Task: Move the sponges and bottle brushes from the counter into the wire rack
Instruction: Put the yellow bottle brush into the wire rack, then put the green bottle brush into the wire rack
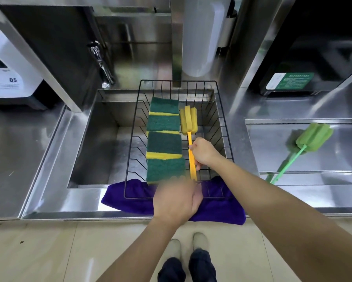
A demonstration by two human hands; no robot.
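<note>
A black wire rack [224, 123] sits over the sink. Inside it, on the left, several green-and-yellow sponges [164, 143] lie in a row from back to front. Beside them lies a yellow bottle brush [188, 121], foam head toward the back. My right hand [203, 152] is shut on its yellow handle inside the rack. My left hand [176, 198] is blurred at the rack's front edge, fingers curled near the nearest sponge; whether it grips anything I cannot tell. A green bottle brush [311, 137] lies on the counter to the right, handle toward me.
A purple cloth [218, 210] lies under the rack's front edge, hanging over the counter edge. The steel sink [101, 143] opens left of the rack. A white appliance [6, 70] stands at far left, a dark machine [305, 58] at back right. A tap [101, 64] hangs behind the sink.
</note>
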